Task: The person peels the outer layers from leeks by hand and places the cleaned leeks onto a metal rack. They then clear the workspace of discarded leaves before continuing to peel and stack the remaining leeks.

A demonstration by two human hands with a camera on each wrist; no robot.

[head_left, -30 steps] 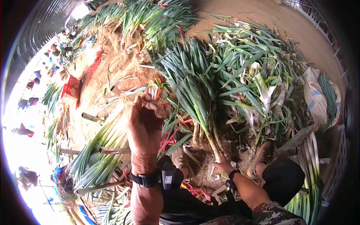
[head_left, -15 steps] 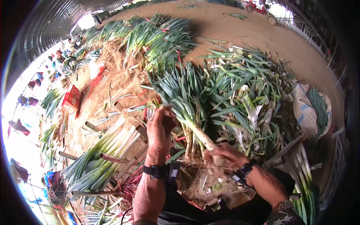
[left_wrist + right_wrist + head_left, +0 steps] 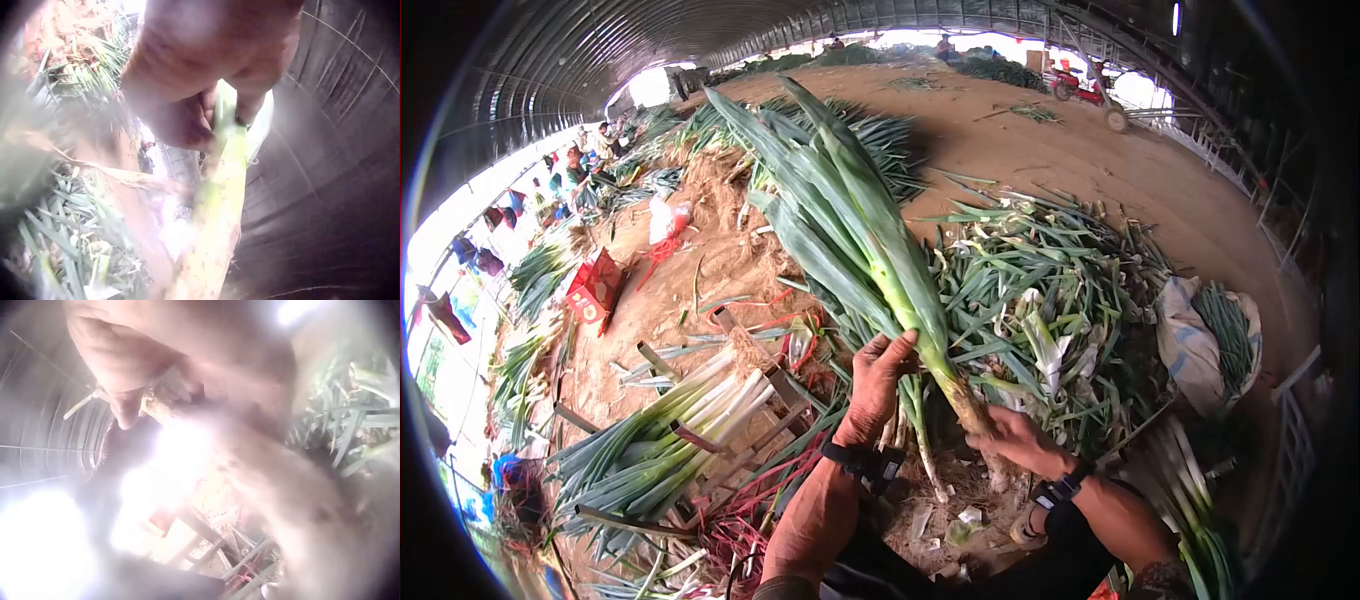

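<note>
Both hands hold one large leek (image 3: 870,240) up off the ground in the head view. Its long green leaves fan upward and to the left; its pale stalk runs down to a dirty root end. My left hand (image 3: 888,365) grips the stalk just below the leaves, and the left wrist view shows the fingers (image 3: 187,119) curled round the pale stalk (image 3: 215,206). My right hand (image 3: 1000,430) grips the lower stalk near the roots. The right wrist view is blurred and glaring, showing only my right hand (image 3: 150,381) curled round something brownish.
A big heap of untrimmed leeks (image 3: 1050,290) lies right of the hands. A wooden rack (image 3: 730,420) with trimmed leeks sits at the left, red ties (image 3: 740,500) beneath it. Also there: a white sack (image 3: 1190,345), a red box (image 3: 595,285), people along the far left, and a red vehicle (image 3: 1085,88).
The leek has been lifted out of the heap and raised upright. My left hand moved onto its stalk, my right hand rose with the root end, and the head view tilted up.
</note>
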